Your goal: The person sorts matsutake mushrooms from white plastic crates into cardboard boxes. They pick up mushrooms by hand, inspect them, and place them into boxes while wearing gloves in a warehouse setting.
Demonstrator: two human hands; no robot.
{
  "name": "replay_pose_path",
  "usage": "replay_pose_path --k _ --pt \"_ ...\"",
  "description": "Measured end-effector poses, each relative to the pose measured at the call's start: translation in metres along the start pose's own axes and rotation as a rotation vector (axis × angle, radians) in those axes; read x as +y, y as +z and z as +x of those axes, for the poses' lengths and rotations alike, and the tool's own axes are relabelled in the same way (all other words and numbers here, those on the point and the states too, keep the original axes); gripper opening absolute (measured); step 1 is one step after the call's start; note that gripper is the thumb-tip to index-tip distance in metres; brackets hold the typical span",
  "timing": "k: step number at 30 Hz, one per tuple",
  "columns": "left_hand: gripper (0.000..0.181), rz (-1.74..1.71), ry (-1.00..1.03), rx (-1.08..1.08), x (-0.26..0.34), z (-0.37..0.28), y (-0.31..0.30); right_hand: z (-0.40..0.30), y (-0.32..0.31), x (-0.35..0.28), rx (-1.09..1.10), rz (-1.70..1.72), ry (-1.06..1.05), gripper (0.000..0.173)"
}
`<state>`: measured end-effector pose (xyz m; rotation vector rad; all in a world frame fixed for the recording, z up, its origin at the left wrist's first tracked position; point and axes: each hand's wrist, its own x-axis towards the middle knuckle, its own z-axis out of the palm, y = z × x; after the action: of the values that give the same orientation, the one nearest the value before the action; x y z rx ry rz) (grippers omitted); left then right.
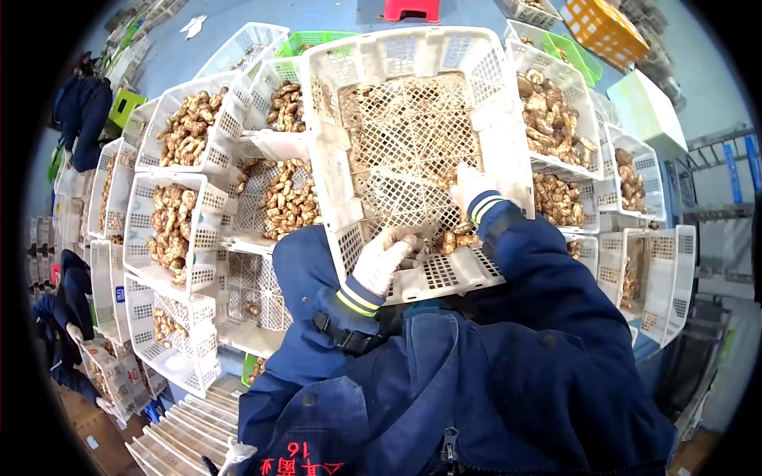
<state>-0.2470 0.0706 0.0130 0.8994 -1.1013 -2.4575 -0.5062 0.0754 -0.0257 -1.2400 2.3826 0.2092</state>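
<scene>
A large white plastic crate [329, 160] with a lattice floor lies in front of me, tilted towards my body. Dirt and brown debris cover much of its floor. My left hand [387, 253], in a pale glove with soiled fingertips, is inside its near wall with the fingers curled; whether they hold anything is hidden. Just right of them lie a few brown-and-cream mushrooms [455, 239], likely matsutake. Farther up the crate, my right hand [469, 183], also gloved, reaches down by another mushroom [443, 180]. Its fingertips are partly hidden, so its grip is unclear.
White crates of mushrooms [172, 223] stand close on the left, more mushroom crates [553, 119] on the right. Beyond are a red stool [412, 9], an orange basket [604, 30] and a foam box [649, 113]. Other people [86, 113] in dark clothes are at the far left.
</scene>
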Motion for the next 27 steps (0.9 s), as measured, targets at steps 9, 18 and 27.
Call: replay_pose_path --k 9,18,27 --pt "0.061 -0.320 0.033 -0.050 0.034 -0.002 0.007 -0.103 -0.076 -0.046 0.337 0.429 -0.917 0.064" --pt "0.042 -0.123 0.181 0.024 0.034 -0.006 0.004 -0.071 -0.057 -0.010 0.083 0.202 -0.496 0.053" --pt "0.046 -0.168 0.170 0.151 0.034 -0.009 0.000 0.005 0.013 0.008 -0.309 -0.296 -0.058 0.041"
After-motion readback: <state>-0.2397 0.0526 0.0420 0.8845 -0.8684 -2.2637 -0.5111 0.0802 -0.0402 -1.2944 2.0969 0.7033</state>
